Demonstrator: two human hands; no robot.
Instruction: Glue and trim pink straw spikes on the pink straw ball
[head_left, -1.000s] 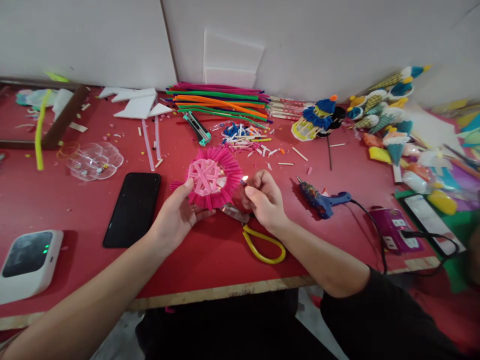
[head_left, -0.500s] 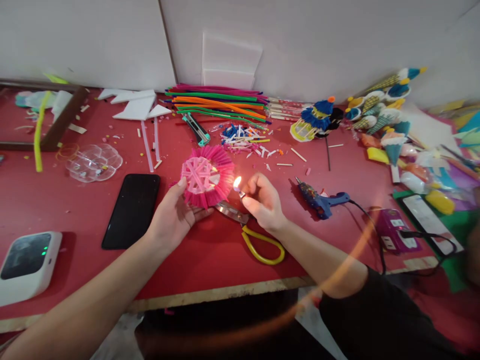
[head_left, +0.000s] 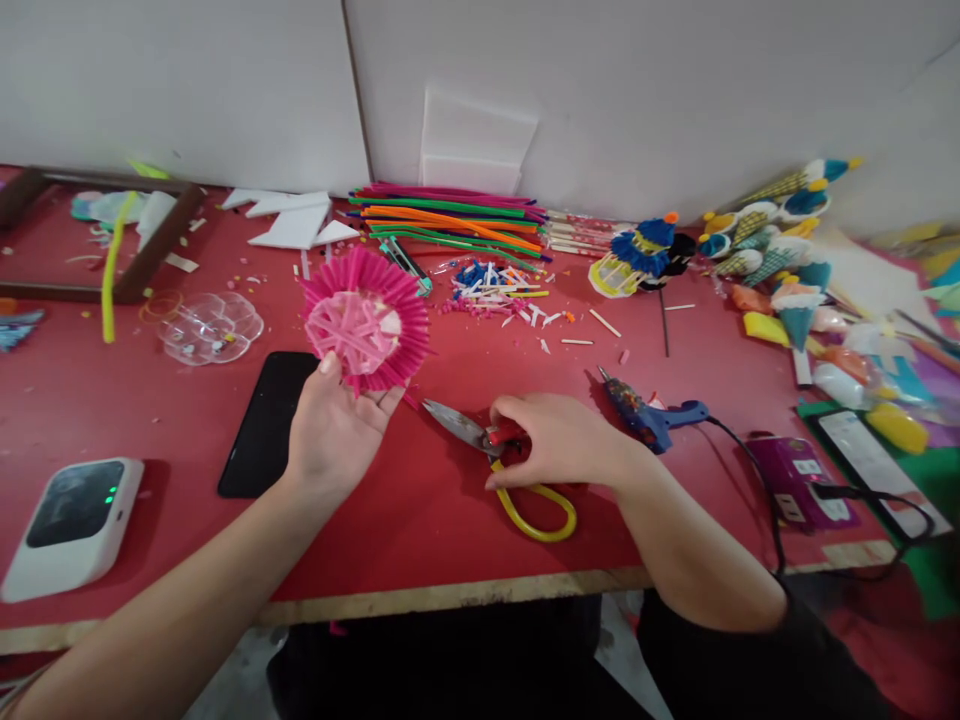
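My left hand (head_left: 334, 430) holds up a round pink disc of cut straws (head_left: 365, 320) by its lower edge, lifted above the red table (head_left: 420, 520). My right hand (head_left: 559, 440) rests low on the table, fingers closed around a small red lighter (head_left: 504, 434) with no flame showing. It lies right over the yellow-handled scissors (head_left: 536, 505), whose blades (head_left: 457, 425) point left toward my left hand.
A black phone (head_left: 266, 420) and a white device (head_left: 71, 520) lie at left. A blue glue gun (head_left: 652, 415) with its cord and a purple power strip (head_left: 795, 480) sit at right. Long coloured straws (head_left: 450, 215), cut straw bits (head_left: 495, 285) and a clear tray (head_left: 210, 328) lie behind.
The lighter's flame has gone out and my right hand has dropped onto the table by the scissors. My left hand has raised the pink disc up and to the left.
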